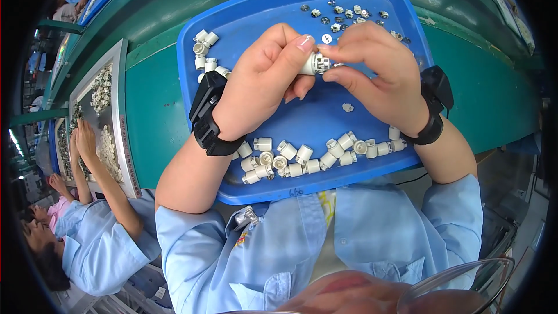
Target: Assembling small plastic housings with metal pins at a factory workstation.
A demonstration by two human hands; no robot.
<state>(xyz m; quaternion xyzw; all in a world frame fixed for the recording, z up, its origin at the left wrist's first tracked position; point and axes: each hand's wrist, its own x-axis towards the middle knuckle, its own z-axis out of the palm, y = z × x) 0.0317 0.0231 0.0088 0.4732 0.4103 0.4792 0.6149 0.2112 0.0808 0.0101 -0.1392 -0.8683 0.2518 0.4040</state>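
The left hand and right hand were both clamped together on one small white cylindrical socket part, held above the blue plastic tray on the green tabletop. Similar white parts lay along the tray's near edge; small metal pieces lay far right.

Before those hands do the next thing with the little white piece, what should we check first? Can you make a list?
1. White part pinched in left hand: ok.
2. Right hand fingertips touching the part's end: ok.
3. Whether a small metal piece is seated on the part: cannot tell, fingers hide it.
4. Small metal pieces at the blue tray's far end: ok.
5. More white parts along the tray's near edge: ok.
6. Parts stay inside the tray: ok.
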